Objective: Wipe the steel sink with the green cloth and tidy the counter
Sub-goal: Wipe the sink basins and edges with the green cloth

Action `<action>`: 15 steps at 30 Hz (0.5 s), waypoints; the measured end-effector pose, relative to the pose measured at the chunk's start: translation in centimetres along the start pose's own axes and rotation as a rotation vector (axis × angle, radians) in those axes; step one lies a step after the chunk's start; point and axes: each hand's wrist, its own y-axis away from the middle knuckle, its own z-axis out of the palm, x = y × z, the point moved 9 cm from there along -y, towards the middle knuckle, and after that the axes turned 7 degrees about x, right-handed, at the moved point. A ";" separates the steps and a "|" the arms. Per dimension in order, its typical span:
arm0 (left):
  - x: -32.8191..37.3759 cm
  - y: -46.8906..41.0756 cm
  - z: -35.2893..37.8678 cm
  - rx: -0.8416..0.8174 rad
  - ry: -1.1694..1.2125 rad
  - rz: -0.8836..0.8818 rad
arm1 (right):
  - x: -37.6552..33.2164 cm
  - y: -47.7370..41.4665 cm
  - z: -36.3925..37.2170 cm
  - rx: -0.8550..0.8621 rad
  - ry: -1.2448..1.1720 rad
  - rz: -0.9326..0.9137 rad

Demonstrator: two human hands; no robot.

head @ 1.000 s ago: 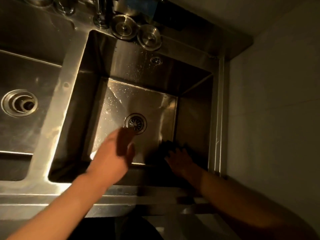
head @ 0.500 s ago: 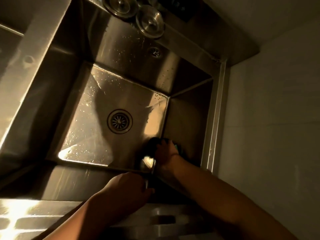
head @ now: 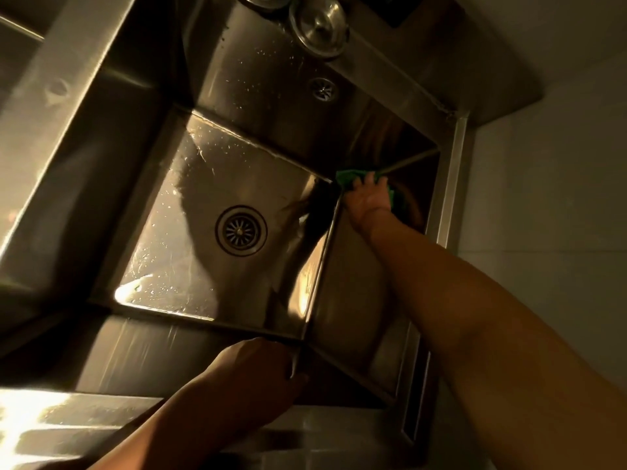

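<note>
Beyond and right of the drain [head: 241,230], in the steel sink's [head: 271,106] far corner, the green cloth [head: 347,178] is pressed under the right hand [head: 368,201]; whether its fingers are curled cannot be told. Nearer than the drain, the rim is gripped by the left hand [head: 258,371]. Water drops are scattered around the drain. Half a second earlier, the cloth was held closer.

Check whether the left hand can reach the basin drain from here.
Probably yes. The left hand is at the sink's near wall, with only bare basin floor between it and the drain. The right hand and green cloth are in the far right corner.
</note>
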 end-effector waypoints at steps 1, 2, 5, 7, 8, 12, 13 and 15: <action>0.0 -0.1 0.1 0.003 -0.001 0.005 | -0.1 0.2 0.2 0.004 0.010 0.004; -0.1 -0.1 0.2 0.007 -0.003 0.010 | -0.5 0.7 0.5 0.007 0.024 0.003; -0.1 -0.2 0.3 0.024 -0.010 0.026 | -4.0 3.5 2.0 0.018 0.058 -0.079; 0.1 -0.2 0.3 0.021 -0.022 0.031 | -7.1 6.2 3.6 -0.024 -0.001 -0.162; 0.1 -0.3 0.4 0.013 -0.029 0.028 | -8.7 7.9 4.4 -0.053 -0.027 -0.212; 0.3 -0.3 0.3 0.001 -0.076 0.019 | -13.9 15.9 5.9 -0.162 -0.116 -0.369; 0.4 -0.2 0.2 -0.003 -0.076 0.014 | -14.4 17.7 5.9 -0.183 -0.139 -0.395; 0.8 -0.2 0.1 -0.018 -0.071 0.027 | -14.3 20.5 5.5 -0.221 -0.151 -0.463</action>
